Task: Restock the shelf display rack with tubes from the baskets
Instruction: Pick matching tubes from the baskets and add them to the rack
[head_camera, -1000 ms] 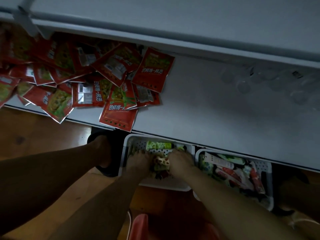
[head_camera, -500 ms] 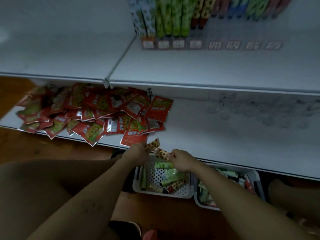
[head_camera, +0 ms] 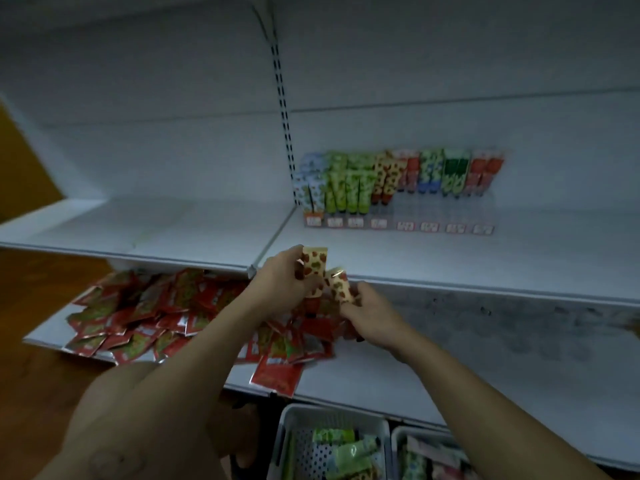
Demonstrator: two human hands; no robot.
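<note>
L hand [head_camera: 281,279] is gripping a spotted tube [head_camera: 314,266] upright. R hand [head_camera: 369,311] is gripping a second spotted tube [head_camera: 340,286], touching the first. Both are hovering at the shelf [head_camera: 450,258] edge, near the display rack [head_camera: 433,210], well above the white basket [head_camera: 304,411].

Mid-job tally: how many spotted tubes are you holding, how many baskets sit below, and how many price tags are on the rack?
Held spotted tubes: 2
White baskets: 2
Price tags: 8
Total: 12
</note>
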